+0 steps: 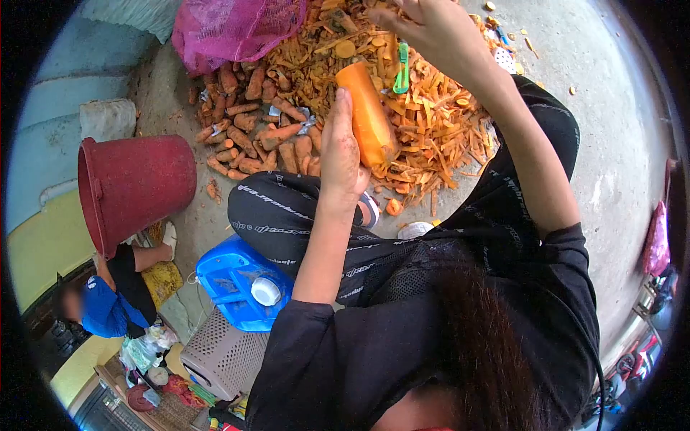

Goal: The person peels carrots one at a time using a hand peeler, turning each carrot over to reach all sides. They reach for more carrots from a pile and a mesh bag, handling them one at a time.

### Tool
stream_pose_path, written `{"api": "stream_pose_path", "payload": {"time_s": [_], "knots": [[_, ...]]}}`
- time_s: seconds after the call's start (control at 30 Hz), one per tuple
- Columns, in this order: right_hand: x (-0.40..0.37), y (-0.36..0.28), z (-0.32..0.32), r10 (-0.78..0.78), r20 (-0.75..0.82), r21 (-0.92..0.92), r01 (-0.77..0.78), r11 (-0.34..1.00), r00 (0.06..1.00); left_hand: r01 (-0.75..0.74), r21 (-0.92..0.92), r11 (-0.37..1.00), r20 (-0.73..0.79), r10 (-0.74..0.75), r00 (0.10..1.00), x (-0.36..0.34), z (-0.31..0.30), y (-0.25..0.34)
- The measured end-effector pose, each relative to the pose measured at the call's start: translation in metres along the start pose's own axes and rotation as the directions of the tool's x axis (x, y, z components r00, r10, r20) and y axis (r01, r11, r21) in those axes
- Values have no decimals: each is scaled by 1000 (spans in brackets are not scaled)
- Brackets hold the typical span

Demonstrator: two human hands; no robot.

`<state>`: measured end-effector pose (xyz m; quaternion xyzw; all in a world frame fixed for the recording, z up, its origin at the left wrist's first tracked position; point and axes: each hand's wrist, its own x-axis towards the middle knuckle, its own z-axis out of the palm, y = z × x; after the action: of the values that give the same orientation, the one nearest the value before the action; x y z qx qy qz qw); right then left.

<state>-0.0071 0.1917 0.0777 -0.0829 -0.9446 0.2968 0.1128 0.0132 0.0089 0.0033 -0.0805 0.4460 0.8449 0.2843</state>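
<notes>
Well, the left grip (341, 147) is curled round the carrot (370, 122) — firm support should prevent slipping; the right grip (431, 32) spreads loosely, seemingly empty.

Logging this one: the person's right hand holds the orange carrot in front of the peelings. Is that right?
Not quite: the head view shows the left hand holding the orange carrot in front of the peelings, not the right hand.

right grip (440, 32) partly cut off
</notes>
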Motion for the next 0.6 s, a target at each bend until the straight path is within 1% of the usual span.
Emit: {"api": "stream_pose_path", "payload": {"time_s": [0.03,0.07,0.1,0.13,0.17,0.23,0.27,0.33,0.37,0.4,0.43,0.47,0.5,0.53,0.57,0.6], "knots": [[-1,5,8,-132,-43,39,134,990,990,-17,10,1000,-4,17,1000,0,-1,0],[-3,15,25,-259,-92,73,266,961,962,-69,41,997,-14,70,997,1,-2,1],[-11,12,27,-268,39,192,256,947,963,-118,73,990,-21,120,993,2,-2,1],[-19,9,30,-273,173,307,212,928,946,-163,105,981,-28,167,986,2,-2,0],[-27,6,33,-273,300,400,139,906,914,-154,53,987,-23,155,988,3,-3,1],[-44,-3,49,-449,139,384,370,846,882,-132,-52,990,-11,131,991,7,-8,4],[-46,-1,54,-448,140,364,375,853,883,-127,-87,988,-60,122,991,9,-6,6],[-33,0,36,-370,343,379,233,895,863,-79,-118,990,-80,70,994,13,-14,6],[-25,2,25,-330,441,374,164,913,834,-57,-136,989,-89,45,995,15,-18,6],[-21,7,18,-282,388,364,135,921,878,-59,-228,972,-93,39,995,17,-18,6],[-14,22,25,-213,318,291,119,949,924,-51,-252,966,-89,29,996,18,-19,7],[-8,38,34,-328,63,201,310,929,943,-40,-276,960,-85,17,996,19,-20,7],[-5,34,33,-447,-181,63,464,884,876,-28,-299,954,-81,4,997,19,-22,7],[-4,31,28,-301,-104,162,315,935,948,33,-332,943,65,-12,998,18,-27,9],[-4,27,19,-150,-12,246,149,958,989,32,-338,941,59,-13,998,18,-28,9],[-7,16,12,0,93,311,-29,950,996,33,-344,938,51,-16,999,19,-28,9]]}}
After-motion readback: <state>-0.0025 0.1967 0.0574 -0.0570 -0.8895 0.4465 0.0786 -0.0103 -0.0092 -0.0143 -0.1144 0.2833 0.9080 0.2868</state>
